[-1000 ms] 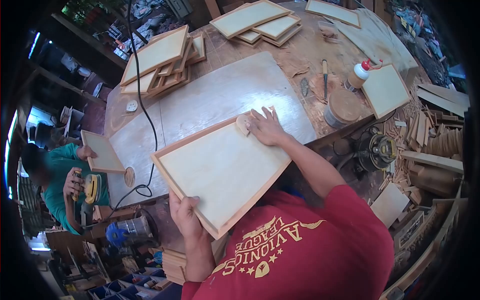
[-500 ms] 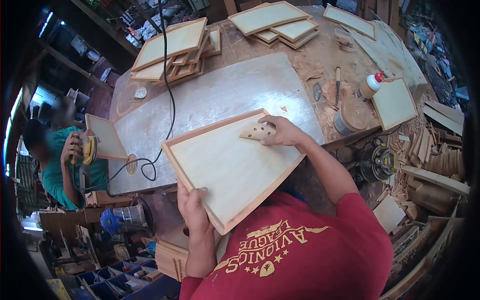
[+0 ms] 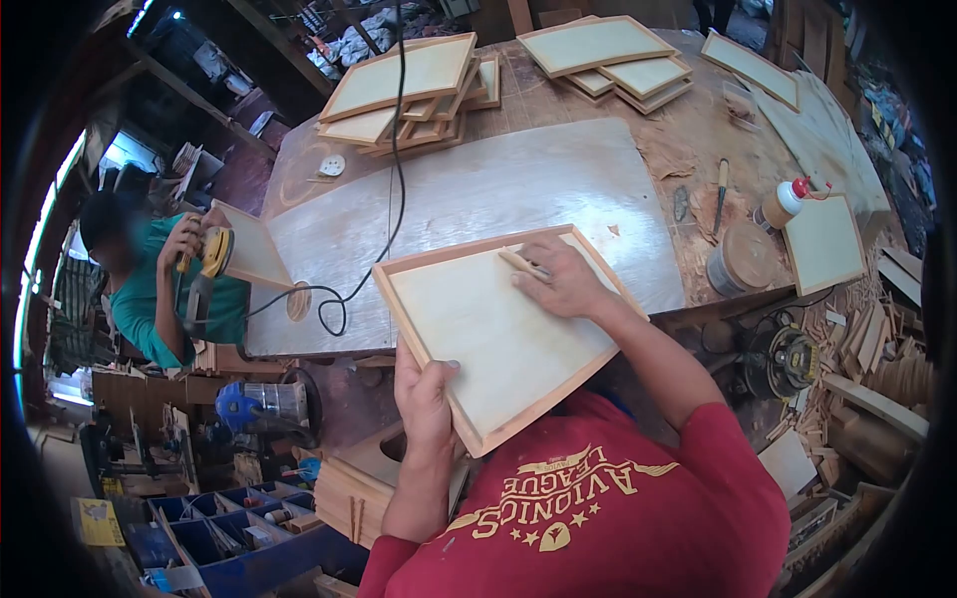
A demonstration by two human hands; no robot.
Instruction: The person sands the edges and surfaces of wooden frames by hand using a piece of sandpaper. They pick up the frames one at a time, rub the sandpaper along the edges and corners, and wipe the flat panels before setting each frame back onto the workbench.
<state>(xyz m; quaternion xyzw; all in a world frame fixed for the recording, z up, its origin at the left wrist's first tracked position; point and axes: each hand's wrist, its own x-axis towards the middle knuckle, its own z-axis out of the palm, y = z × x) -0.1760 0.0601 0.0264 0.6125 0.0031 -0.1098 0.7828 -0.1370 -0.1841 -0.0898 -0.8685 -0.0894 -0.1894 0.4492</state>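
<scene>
Framed panel [image 3: 488, 339] | cable [image 3: 402, 189] near | frame stacks [image 3: 404, 80] beyond | sander [image 3: 216, 253], probably

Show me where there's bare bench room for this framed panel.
The widest bare patch looks to be on the pale sheet, bordered by stacked panels behind, the held panel in front, black cable left and chisel right; a small scrap lies there. Crowded: the right end, with tub, bottle and another panel.

Above centre, room is opening over the pale sheet [image 3: 528, 189]; a black cable [image 3: 402, 184] is barring the left, the held framed panel [image 3: 488, 349] blocking below.
</scene>
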